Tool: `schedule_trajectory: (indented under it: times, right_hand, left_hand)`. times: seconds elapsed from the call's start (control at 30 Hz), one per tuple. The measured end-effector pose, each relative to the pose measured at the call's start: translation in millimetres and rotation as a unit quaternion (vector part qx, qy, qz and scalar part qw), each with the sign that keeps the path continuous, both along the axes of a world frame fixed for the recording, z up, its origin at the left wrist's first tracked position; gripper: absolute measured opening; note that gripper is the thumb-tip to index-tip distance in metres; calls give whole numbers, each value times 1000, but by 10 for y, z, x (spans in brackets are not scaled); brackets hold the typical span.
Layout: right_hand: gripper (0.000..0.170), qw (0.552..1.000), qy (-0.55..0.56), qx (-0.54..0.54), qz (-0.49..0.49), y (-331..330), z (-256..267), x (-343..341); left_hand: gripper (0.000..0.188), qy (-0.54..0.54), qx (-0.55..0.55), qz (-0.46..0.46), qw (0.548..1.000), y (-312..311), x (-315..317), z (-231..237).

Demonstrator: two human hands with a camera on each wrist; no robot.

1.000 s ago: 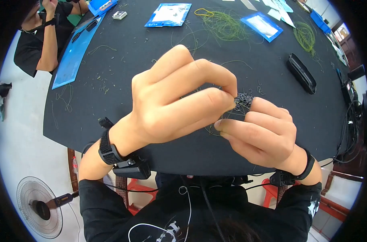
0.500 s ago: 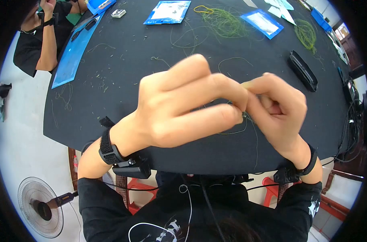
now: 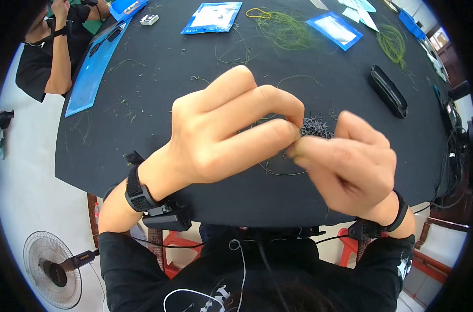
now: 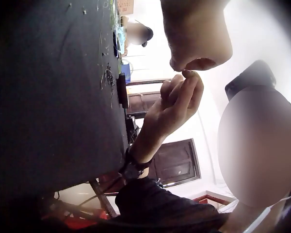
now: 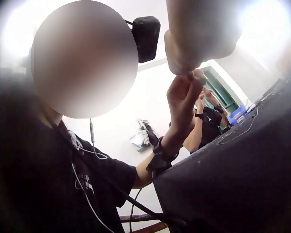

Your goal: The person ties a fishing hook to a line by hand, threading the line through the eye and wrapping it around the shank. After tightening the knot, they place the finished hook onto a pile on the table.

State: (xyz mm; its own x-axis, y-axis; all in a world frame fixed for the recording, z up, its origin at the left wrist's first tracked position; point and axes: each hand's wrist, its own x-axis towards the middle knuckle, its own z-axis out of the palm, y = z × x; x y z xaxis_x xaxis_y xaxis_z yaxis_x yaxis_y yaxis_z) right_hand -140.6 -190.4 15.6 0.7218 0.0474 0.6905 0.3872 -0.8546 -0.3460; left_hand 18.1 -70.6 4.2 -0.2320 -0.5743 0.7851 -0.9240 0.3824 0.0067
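Above the table, my left hand (image 3: 231, 132) pinches a thin fishing line (image 3: 278, 173) between thumb and curled forefinger. My right hand (image 3: 353, 164) meets it, thumb and forefinger pinched together right at the left fingertips, slightly blurred. Whatever sits between the fingertips is hidden by the fingers; I cannot tell whether a hook is there. The line bows out in a loose loop below the left fingers. Behind the hands lies a heap of small dark fish hooks (image 3: 314, 128), partly covered by them. Both wrist views show the fingertips of the two hands together.
Green line coils (image 3: 283, 32) lie at the back, beside blue-edged packets (image 3: 213, 17). An open black case (image 3: 388, 92) sits at right. Line scraps dot the black table (image 3: 143, 135). Another person (image 3: 57, 57) is at the far left by a blue sheet (image 3: 85, 88).
My right hand lifted away from me half a second ago and has come back down, its wrist turned. The left hand shifted right, then returned left; the hook heap shows again between them.
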Motion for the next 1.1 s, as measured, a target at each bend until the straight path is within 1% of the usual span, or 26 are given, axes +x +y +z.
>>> schedule_trajectory:
  times: [0.03,0.07,0.13,0.2,0.27,0.33,0.4,0.47,0.53,0.6,0.67,0.7,0.73,0.77,0.8,0.87,0.93,1.0,1.07,1.1]
  right_hand:
    - [17,1000,-21,10,3,-23,0,10]
    - [17,1000,-20,11,3,-40,12,10]
    - [17,999,-16,0,-31,-84,46,6]
    - [15,999,-25,-10,-33,-112,49,40]
    - [12,997,-5,24,-66,-116,60,47]
    - [10,996,-2,39,-78,-138,-12,69]
    - [9,991,43,111,-66,-128,-85,87]
    - [8,988,62,125,-67,-80,-122,102]
    - [12,969,135,191,-73,4,-140,70]
    - [12,968,133,201,-69,54,-126,42]
    - [11,948,193,248,-54,81,-80,-9]
    - [10,955,168,242,-41,100,-75,-7]
    - [10,955,168,242,-40,89,-61,-13]
    - [3,964,153,218,-20,73,-39,-24]
    - [3,971,140,194,0,58,-14,-34]
    - [4,969,147,201,-6,44,40,-33]
    - [5,966,153,208,-12,21,82,-42]
    - [7,957,170,233,-33,-19,107,-46]
    - [8,958,170,228,-30,-57,105,-32]
    - [8,959,158,231,-50,-56,102,-24]
  left_hand:
    - [21,0,1,-1,1000,-3,-10,0]
    - [20,4,5,-5,1000,-3,-18,0]
    - [20,8,10,-10,1000,-7,-26,-7]
    - [18,-8,12,-13,1000,-11,-17,-23]
    - [19,-5,23,-13,1000,3,-37,4]
    - [19,-2,34,-15,999,17,-44,24]
    - [22,28,20,-28,999,33,-49,35]
    - [22,27,20,-24,999,32,-24,37]
    - [23,26,20,-19,999,18,9,26]
    - [22,38,9,-13,999,3,52,-4]
    - [21,36,12,-5,999,6,62,-4]
    - [21,28,7,-1,1000,3,66,-5]
    - [22,20,3,2,1000,-1,62,-6]
    - [22,20,3,2,1000,-6,55,-10]
    - [21,19,0,4,1000,-14,42,-17]
    - [21,20,-1,5,1000,-18,28,-24]
    - [20,-4,8,4,1000,-22,3,-2]
    - [19,-6,7,5,1000,-21,-17,-4]
    - [19,-8,6,5,1000,-18,-25,-2]
    - [20,-13,9,-2,1000,-9,-22,6]
